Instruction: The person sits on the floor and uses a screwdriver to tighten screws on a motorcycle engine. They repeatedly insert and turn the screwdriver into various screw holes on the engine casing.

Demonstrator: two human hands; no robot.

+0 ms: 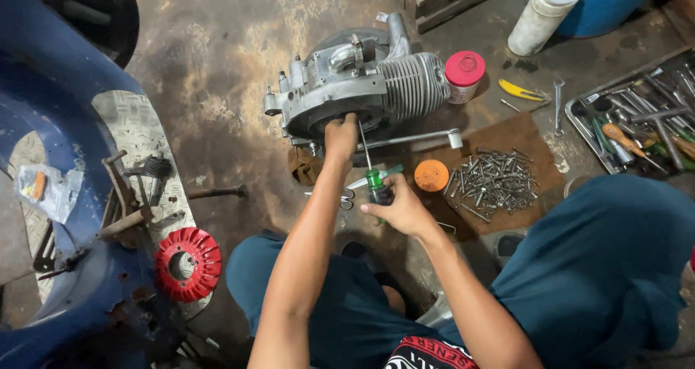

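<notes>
A person sits on the floor with an engine (pixel 362 86) just ahead, its finned cylinder pointing right and its round case opening facing near. The left hand (pixel 340 139) lies against the near lower rim of that case, fingers curled and pressed to the metal; whether it pinches anything there cannot be told. The right hand (pixel 398 208) is closed round the green handle of a screwdriver (pixel 371 168), nearer the body and a little right of the left hand. The tool's long axis runs from the handle up and slightly left, its thin shaft ending at the case just beside the left hand. So the engine lies straight beyond both hands, the left one already on it. Right of the hands lie a pile of bolts (pixel 492 181), an orange lid (pixel 431 175) and a wrench (pixel 413 139); a red fan (pixel 188 262) sits near left.
</notes>
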